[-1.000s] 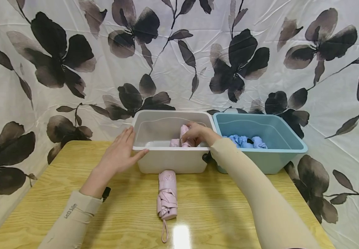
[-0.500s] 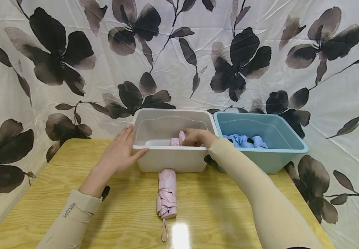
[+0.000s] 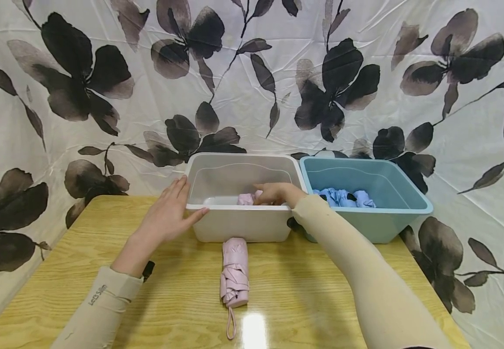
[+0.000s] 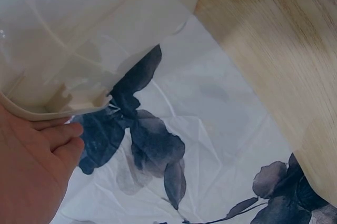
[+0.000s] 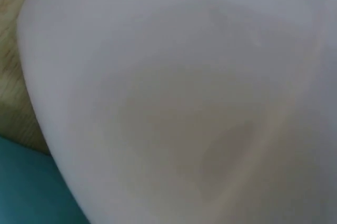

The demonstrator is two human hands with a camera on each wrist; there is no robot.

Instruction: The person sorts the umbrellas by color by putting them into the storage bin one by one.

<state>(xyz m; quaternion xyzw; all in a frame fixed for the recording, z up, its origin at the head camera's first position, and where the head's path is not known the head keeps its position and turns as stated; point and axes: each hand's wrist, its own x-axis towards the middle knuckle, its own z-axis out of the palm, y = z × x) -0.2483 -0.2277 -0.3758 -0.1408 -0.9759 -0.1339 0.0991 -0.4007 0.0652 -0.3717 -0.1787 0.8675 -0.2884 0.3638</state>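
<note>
My left hand [image 3: 166,213] rests against the left front corner of the white bin [image 3: 243,225], fingers straight along its side and thumb on the front rim. In the left wrist view, the fingers of the left hand [image 4: 34,163] touch the bin's rim [image 4: 58,112]. My right hand [image 3: 278,193] reaches inside the bin and holds a pink folded umbrella [image 3: 258,194] low down, index finger stretched over it; the front wall hides part of it. Another pink bundle [image 3: 245,199] lies just left of it. The right wrist view shows mostly the blurred bin wall [image 5: 158,103], without the hand.
On the wooden table [image 3: 182,291], a pink folded umbrella [image 3: 235,271] with a wrist loop lies before the white bin. To the right stands a blue bin [image 3: 402,194] with blue folded bundles [image 3: 343,198] inside. A floral curtain [image 3: 252,97] hangs behind.
My right hand has gone lower into the white bin, and the umbrella in it has sunk from upright to near the bottom. The left hand has stayed in place.
</note>
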